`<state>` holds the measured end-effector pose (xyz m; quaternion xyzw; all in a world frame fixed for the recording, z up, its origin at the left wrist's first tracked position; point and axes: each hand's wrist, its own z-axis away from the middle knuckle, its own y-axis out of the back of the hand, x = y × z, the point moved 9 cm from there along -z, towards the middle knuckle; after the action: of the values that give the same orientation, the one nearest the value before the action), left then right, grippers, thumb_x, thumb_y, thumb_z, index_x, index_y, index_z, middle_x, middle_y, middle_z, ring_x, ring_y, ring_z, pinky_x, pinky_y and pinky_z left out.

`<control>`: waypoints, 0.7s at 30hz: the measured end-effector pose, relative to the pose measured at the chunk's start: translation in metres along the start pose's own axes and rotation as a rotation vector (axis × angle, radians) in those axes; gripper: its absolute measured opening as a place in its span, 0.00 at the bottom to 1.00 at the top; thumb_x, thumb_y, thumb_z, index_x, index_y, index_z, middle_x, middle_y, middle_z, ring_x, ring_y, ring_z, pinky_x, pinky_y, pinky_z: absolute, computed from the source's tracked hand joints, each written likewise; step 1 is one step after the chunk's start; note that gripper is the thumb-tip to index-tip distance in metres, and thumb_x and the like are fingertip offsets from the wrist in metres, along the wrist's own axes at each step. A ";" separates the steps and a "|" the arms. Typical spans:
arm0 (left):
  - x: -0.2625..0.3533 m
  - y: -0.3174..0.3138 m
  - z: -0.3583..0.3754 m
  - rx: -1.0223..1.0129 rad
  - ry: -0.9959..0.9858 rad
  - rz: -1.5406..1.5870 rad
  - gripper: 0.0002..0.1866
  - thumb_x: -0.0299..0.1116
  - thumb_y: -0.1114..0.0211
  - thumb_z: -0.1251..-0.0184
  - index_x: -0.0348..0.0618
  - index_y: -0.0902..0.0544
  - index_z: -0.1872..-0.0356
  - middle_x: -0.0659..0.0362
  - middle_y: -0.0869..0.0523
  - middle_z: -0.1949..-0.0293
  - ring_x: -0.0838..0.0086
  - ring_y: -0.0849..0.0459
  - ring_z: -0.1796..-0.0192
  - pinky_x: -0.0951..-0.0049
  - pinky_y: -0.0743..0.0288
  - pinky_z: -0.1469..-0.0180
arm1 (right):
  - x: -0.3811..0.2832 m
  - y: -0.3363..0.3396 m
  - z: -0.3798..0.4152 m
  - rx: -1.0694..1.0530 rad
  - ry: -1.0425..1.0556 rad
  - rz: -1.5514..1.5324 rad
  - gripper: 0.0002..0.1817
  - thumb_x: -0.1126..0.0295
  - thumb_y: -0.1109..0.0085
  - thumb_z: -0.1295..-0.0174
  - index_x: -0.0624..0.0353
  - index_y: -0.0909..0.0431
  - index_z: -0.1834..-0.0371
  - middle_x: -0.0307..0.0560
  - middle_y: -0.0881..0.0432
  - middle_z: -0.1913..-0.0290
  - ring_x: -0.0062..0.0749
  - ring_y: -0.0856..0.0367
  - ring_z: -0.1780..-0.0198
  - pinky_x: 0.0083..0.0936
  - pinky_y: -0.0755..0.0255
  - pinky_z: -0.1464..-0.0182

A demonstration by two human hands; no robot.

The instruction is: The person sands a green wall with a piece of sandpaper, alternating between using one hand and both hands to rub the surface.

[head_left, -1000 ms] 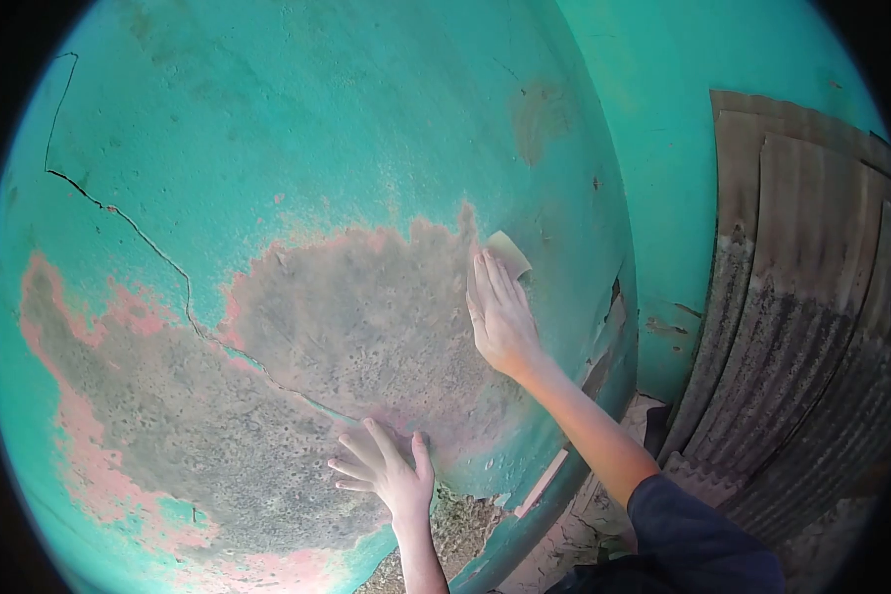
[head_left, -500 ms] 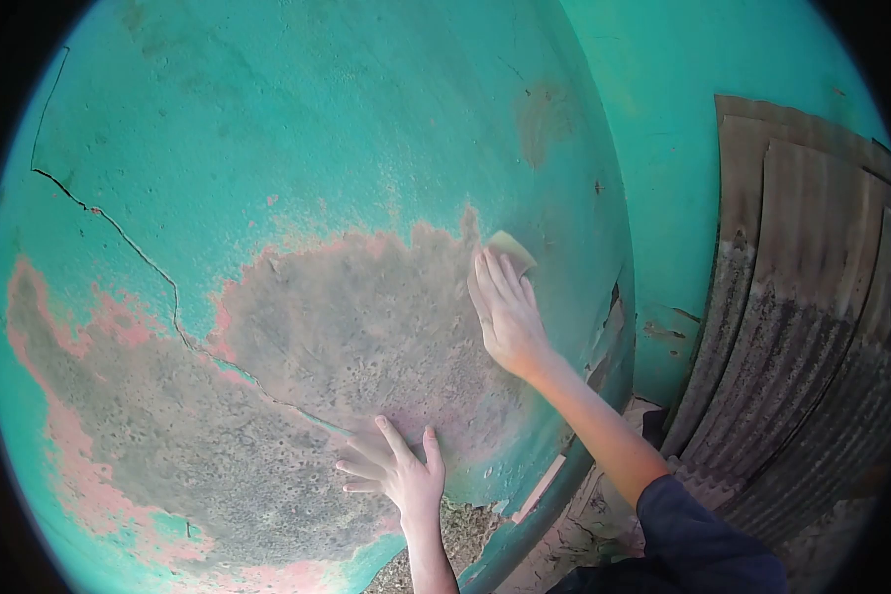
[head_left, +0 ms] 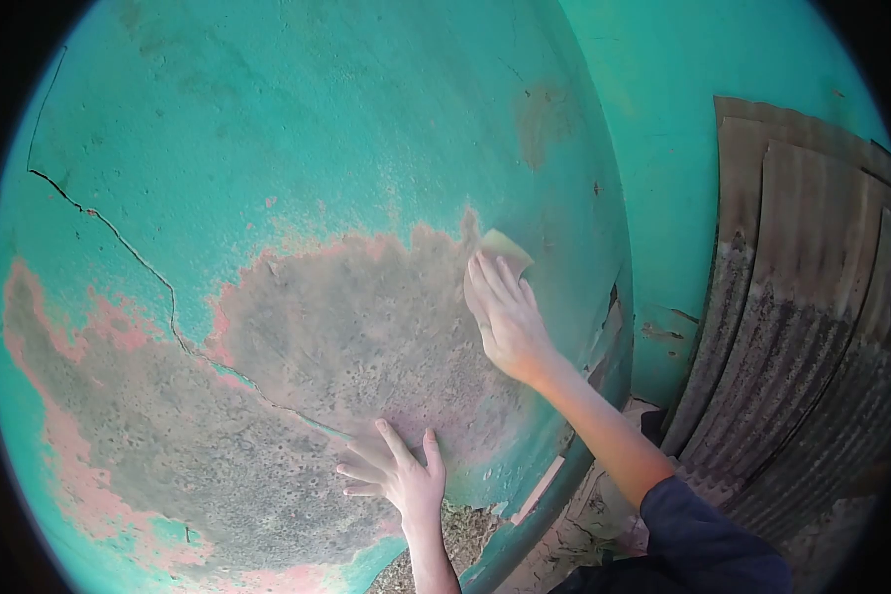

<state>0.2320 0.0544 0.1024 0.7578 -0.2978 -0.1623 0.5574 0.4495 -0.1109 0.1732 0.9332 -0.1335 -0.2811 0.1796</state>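
Note:
A green wall (head_left: 366, 129) carries a large bare grey patch (head_left: 337, 327) edged with pink old paint. My right hand (head_left: 508, 322) presses a pale yellowish piece of sandpaper (head_left: 506, 251) flat against the wall at the patch's upper right edge. The sheet's far corner shows beyond my fingers; the rest is hidden beneath them. Lower down, my left hand (head_left: 411, 483) rests on the grey patch with its fingers spread, holding nothing. Both hands look whitened with dust.
A crack (head_left: 148, 259) runs slantwise down the wall to near my left hand. Broken plaster (head_left: 465, 540) shows at the wall's bottom edge. On the right, corrugated sheets (head_left: 782, 287) lean against another green wall (head_left: 668, 198).
My right hand and the sandpaper have shifted very slightly to the left along the wall. My left hand stays in the same place.

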 end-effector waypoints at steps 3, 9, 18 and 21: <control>-0.001 -0.007 0.003 0.402 -0.166 -0.134 0.49 0.66 0.47 0.27 0.53 0.55 0.15 0.33 0.74 0.19 0.18 0.83 0.24 0.09 0.79 0.36 | -0.002 -0.003 0.002 -0.084 -0.028 0.082 0.39 0.75 0.49 0.33 0.59 0.48 0.16 0.53 0.45 0.16 0.59 0.47 0.18 0.61 0.46 0.24; 0.001 -0.006 0.005 0.451 -0.179 -0.191 0.49 0.66 0.46 0.27 0.53 0.54 0.15 0.32 0.73 0.18 0.18 0.82 0.24 0.09 0.79 0.36 | 0.009 0.005 -0.017 0.024 -0.035 0.010 0.40 0.74 0.46 0.33 0.56 0.47 0.16 0.51 0.45 0.16 0.57 0.47 0.17 0.62 0.45 0.24; -0.001 -0.009 0.003 0.402 -0.153 -0.131 0.48 0.65 0.45 0.27 0.53 0.53 0.15 0.33 0.72 0.18 0.19 0.82 0.23 0.10 0.79 0.36 | 0.009 0.016 -0.009 0.094 0.039 0.105 0.39 0.75 0.41 0.36 0.54 0.40 0.19 0.50 0.37 0.21 0.53 0.35 0.24 0.56 0.39 0.27; 0.001 0.000 0.000 0.040 -0.019 0.045 0.48 0.65 0.45 0.27 0.53 0.52 0.15 0.34 0.72 0.18 0.20 0.82 0.23 0.10 0.80 0.36 | 0.015 0.003 0.009 0.125 0.057 0.013 0.38 0.76 0.39 0.38 0.56 0.36 0.21 0.49 0.32 0.24 0.50 0.31 0.27 0.50 0.37 0.28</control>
<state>0.2323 0.0536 0.1023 0.7602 -0.3234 -0.1510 0.5428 0.4559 -0.1212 0.1608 0.9494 -0.1514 -0.2444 0.1267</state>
